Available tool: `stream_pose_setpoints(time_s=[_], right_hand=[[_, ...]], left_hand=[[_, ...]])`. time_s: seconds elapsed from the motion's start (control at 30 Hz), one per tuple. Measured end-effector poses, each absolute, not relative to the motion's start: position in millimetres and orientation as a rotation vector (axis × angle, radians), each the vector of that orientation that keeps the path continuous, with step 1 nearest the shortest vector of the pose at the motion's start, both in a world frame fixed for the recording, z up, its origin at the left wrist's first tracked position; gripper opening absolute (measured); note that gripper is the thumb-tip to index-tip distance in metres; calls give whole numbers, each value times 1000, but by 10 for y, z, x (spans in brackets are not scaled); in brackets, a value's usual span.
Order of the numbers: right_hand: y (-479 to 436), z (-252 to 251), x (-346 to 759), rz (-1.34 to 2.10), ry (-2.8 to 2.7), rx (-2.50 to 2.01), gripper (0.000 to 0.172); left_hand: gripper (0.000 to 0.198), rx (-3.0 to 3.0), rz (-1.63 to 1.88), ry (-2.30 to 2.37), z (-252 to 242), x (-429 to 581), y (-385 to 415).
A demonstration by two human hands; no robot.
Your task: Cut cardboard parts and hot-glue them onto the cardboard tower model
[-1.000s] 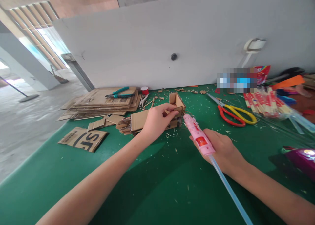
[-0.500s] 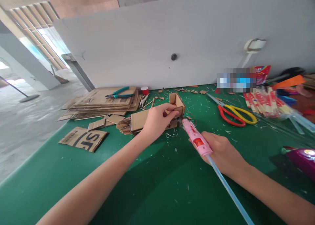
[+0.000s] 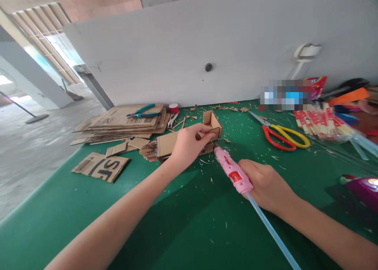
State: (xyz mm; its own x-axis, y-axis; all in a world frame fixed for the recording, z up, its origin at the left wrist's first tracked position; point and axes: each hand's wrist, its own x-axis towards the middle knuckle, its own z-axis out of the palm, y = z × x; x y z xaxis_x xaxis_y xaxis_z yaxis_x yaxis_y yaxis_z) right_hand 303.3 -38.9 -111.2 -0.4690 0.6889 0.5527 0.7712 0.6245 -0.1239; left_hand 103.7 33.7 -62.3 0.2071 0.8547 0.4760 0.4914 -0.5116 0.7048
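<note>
My left hand (image 3: 193, 142) reaches over a small cardboard box model (image 3: 167, 145) on the green table and pinches a cardboard flap at its right end. An open-topped cardboard section (image 3: 213, 123) stands up at that end. My right hand (image 3: 260, 179) is wrapped round a pink hot glue gun (image 3: 233, 171), its nozzle at the lower right edge of the model. A long translucent glue stick (image 3: 270, 226) runs out of the gun's back toward me. Whether the nozzle touches the cardboard I cannot tell.
Flat cardboard sheets (image 3: 118, 118) are stacked at the back left, with teal-handled pliers (image 3: 144, 111) on top. A printed cardboard piece (image 3: 100, 167) lies in front. Scissors (image 3: 280, 134), packaged sticks (image 3: 321, 122) and a purple object (image 3: 364, 191) lie to the right. A white board (image 3: 177, 57) stands behind.
My right hand has shifted the glue gun slightly left and down along the model's end. My left hand stays on the cardboard.
</note>
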Motion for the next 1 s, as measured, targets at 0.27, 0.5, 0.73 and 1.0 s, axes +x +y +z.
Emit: stream_pose_setpoints(time_s=[0.27, 0.5, 0.73, 1.0], right_hand=[[-360, -1107, 2990, -193, -2297, -1144, 12], [-337, -1126, 3025, -255, -2315, -1124, 13], [-327, -1127, 3113, -324, -2315, -1137, 16], [-326, -1117, 3037, -275, -2313, -1130, 16]], left_hand=[[8, 2116, 1240, 1295, -613, 1054, 301], [9, 2108, 1245, 1287, -626, 1060, 327], [9, 2100, 1227, 1288, -608, 1063, 341], [9, 2069, 1216, 1263, -600, 1068, 338]])
